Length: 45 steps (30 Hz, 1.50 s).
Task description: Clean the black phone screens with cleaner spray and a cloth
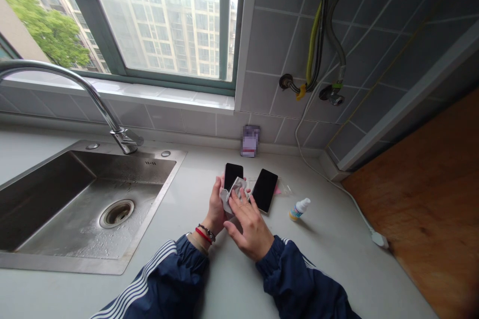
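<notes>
My left hand (pixel 215 209) grips a black phone (pixel 232 174) from its left side, holding it just above the white counter (pixel 329 239). My right hand (pixel 249 227) presses a grey-white cloth (pixel 234 192) against the phone's lower part, its fingers closed over the cloth. A second black phone (pixel 264 189) lies flat on the counter just right of the hands. A small white spray bottle (pixel 299 209) lies on its side further right.
A steel sink (pixel 48 229) with a curved tap (pixel 123 139) fills the left. A small blurred packet (pixel 250 140) leans on the tiled wall. A white cable (pixel 337 184) runs along the counter to a plug (pixel 379 239). Wooden board (pixel 430 199) at right.
</notes>
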### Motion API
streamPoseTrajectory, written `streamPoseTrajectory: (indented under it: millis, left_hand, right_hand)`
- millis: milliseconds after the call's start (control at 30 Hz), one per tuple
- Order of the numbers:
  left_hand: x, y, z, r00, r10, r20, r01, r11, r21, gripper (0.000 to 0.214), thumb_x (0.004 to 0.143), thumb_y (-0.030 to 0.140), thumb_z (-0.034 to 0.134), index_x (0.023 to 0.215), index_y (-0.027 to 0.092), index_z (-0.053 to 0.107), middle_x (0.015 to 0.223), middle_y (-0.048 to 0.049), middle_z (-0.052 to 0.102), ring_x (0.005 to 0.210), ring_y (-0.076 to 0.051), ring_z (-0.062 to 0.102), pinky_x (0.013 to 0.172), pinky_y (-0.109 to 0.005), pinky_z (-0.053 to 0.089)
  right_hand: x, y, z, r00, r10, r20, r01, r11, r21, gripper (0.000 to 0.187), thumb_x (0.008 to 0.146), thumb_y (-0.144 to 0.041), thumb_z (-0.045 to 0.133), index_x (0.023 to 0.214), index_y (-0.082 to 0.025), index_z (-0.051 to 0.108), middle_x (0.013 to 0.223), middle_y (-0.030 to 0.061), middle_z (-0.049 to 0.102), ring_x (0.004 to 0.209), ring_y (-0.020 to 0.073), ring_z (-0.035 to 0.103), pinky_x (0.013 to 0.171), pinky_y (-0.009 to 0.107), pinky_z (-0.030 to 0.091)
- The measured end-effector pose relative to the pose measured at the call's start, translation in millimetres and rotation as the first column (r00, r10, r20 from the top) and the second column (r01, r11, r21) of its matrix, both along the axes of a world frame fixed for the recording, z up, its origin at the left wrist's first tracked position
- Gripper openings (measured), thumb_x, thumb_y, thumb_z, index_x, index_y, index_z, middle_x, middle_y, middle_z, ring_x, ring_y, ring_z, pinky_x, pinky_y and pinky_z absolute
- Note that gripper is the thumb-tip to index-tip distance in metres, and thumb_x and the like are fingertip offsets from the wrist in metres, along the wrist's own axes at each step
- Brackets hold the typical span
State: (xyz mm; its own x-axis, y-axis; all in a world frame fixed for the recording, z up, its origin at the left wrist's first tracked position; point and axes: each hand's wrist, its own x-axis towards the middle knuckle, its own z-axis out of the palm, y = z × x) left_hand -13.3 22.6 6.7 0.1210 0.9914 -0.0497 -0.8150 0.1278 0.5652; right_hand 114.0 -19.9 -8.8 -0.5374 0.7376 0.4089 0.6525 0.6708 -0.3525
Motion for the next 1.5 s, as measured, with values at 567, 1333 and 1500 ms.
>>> streamPoseTrajectory:
  millis: [567, 1333, 1500]
  left_hand:
    - [-13, 2, -5.6, 0.997, -0.078, 0.025, 0.081, 0.990, -0.113, 0.076, 0.092, 0.075, 0.042, 0.148, 0.024, 0.047, 0.132, -0.0143, 0.067, 0.100, -0.030, 0.072, 0.082, -0.045, 0.057]
    - [9, -11, -30.1, 0.875, -0.082, -0.477, 0.246, 0.924, 0.293, 0.064, 0.100, 0.062, 0.038, 0.147, 0.023, 0.055, 0.161, -0.0041, 0.042, 0.157, -0.028, 0.016, 0.130, -0.045, 0.005]
    - [9, -13, -28.6, 0.905, -0.122, -0.408, 0.226, 0.950, 0.217, 0.068, 0.097, 0.067, 0.041, 0.144, 0.021, 0.059, 0.162, -0.0058, 0.041, 0.157, -0.028, 0.017, 0.130, -0.045, 0.005]
  right_hand:
    - [-3, -6, -1.4, 0.989, 0.141, 0.045, -0.142, 0.989, 0.030, 0.071, 0.105, -0.056, 0.041, 0.161, -0.014, 0.030, 0.164, 0.0138, 0.031, 0.156, 0.0336, 0.020, 0.121, 0.062, 0.029]
    - [5, 8, -7.4, 0.936, -0.259, -0.240, 0.293, 0.948, 0.121, 0.067, 0.108, -0.045, 0.030, 0.166, -0.022, 0.004, 0.170, 0.0138, 0.014, 0.156, 0.0354, 0.017, 0.121, 0.066, 0.022]
    - [10, 12, -4.2, 0.944, -0.241, -0.227, 0.270, 0.957, 0.108, 0.064, 0.108, -0.044, 0.033, 0.165, -0.025, 0.011, 0.169, 0.0115, 0.020, 0.156, 0.0342, 0.016, 0.120, 0.066, 0.025]
